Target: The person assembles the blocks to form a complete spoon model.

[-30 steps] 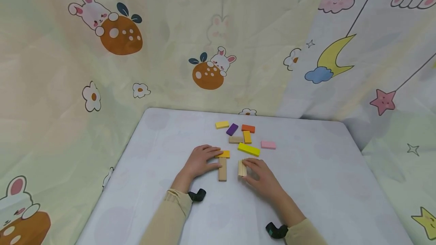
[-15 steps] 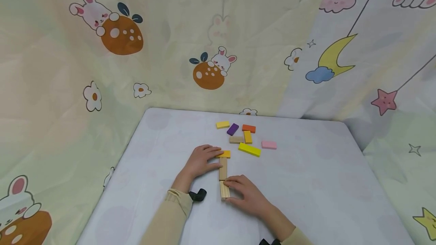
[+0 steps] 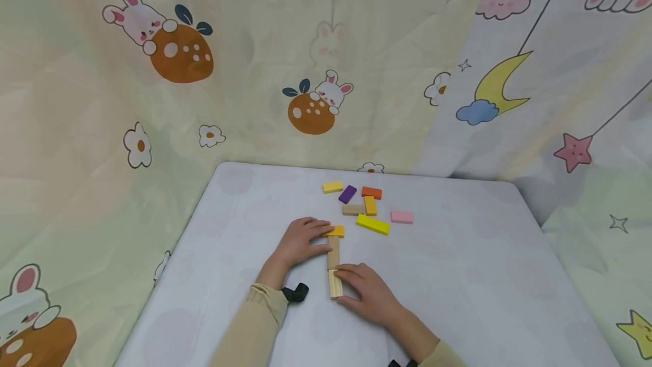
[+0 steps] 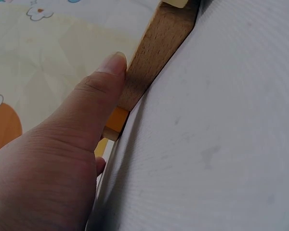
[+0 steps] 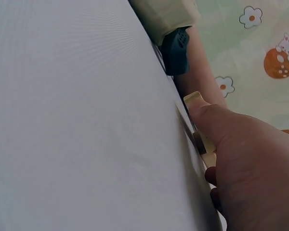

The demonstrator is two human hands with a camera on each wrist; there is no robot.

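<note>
A row of small blocks runs toward me on the table (image 3: 458, 276). Farthest is an orange-yellow block (image 3: 337, 231), lying crosswise. A plain wooden block (image 3: 333, 252) extends from it, and a paler wooden block (image 3: 335, 285) continues the line end to end. My left hand (image 3: 299, 240) rests beside the row, fingertips on the orange-yellow block and thumb against the plain block's side. With thumb and finger, my right hand (image 3: 374, 294) pinches the paler block at its two ends. In the left wrist view, the straight thumb (image 4: 98, 89) touches the plain block (image 4: 159, 48).
Behind the row lie several loose blocks: bright yellow (image 3: 372, 224), pink (image 3: 402, 217), orange (image 3: 370, 205), red-orange (image 3: 372, 192), purple (image 3: 348, 194), light yellow (image 3: 333, 187) and plain wood (image 3: 352, 209). A printed cloth (image 3: 244, 95) hangs past the table's far edge.
My right hand has carried the paler block left and nearer, up to the plain block's near end. Over the last half second it has hardly moved. The left hand stays in place.
</note>
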